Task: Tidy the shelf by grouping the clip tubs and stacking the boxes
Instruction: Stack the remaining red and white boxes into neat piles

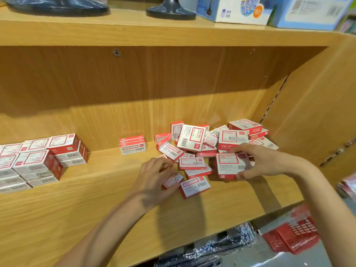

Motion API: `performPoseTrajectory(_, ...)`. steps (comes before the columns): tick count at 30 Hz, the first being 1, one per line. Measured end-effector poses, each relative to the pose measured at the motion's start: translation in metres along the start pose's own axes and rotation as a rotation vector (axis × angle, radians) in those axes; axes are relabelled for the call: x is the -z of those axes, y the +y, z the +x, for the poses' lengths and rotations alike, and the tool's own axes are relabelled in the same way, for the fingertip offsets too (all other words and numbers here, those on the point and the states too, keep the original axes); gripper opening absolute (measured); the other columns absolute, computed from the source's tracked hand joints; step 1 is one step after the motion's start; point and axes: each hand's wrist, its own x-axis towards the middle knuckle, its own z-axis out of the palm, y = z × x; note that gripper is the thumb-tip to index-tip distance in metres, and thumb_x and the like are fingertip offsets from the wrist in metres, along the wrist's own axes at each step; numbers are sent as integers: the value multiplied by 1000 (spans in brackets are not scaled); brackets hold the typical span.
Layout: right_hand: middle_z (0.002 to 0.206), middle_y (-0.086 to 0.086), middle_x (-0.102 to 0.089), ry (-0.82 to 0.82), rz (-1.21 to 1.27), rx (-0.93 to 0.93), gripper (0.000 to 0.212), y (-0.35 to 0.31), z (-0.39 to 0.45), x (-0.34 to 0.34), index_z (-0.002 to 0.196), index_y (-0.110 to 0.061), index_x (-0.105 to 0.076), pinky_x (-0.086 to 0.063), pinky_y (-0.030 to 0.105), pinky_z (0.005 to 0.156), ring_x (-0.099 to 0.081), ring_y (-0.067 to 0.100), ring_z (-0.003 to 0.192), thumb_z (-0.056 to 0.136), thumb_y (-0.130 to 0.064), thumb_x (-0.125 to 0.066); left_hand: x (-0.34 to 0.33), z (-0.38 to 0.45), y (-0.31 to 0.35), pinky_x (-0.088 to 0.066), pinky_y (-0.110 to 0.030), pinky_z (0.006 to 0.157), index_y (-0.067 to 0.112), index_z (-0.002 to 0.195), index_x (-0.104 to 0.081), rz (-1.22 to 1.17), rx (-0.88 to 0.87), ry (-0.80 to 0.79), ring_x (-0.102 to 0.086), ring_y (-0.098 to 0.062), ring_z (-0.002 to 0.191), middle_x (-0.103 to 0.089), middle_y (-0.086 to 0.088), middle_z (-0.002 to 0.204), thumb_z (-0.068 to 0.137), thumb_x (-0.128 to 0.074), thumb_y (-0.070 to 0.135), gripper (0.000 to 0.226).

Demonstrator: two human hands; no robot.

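Note:
A loose heap of small red-and-white boxes lies at the right end of the wooden shelf. My left hand pinches one small box at the heap's front edge. My right hand grips a larger red-and-white box between thumb and fingers. A neat block of stacked boxes stands at the left. Two stacked boxes sit alone against the back panel. No clip tubs are in view.
The shelf's right side wall stands close behind the heap. On the upper shelf are dark stands and blue cartons. Below the shelf edge sit a red basket and foil-wrapped packs.

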Motion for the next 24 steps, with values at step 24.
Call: performPoseTrajectory(24, 139, -3, -38, 239, -323, 311, 47, -39, 42, -77, 133, -22, -37, -27, 38, 105, -20, 17, 129, 90, -30, -54, -3, -10, -8, -42, -41, 86, 16, 103, -68, 125, -6, -25, -40, -15, 110, -63, -3, 114, 84, -40, 35, 39)
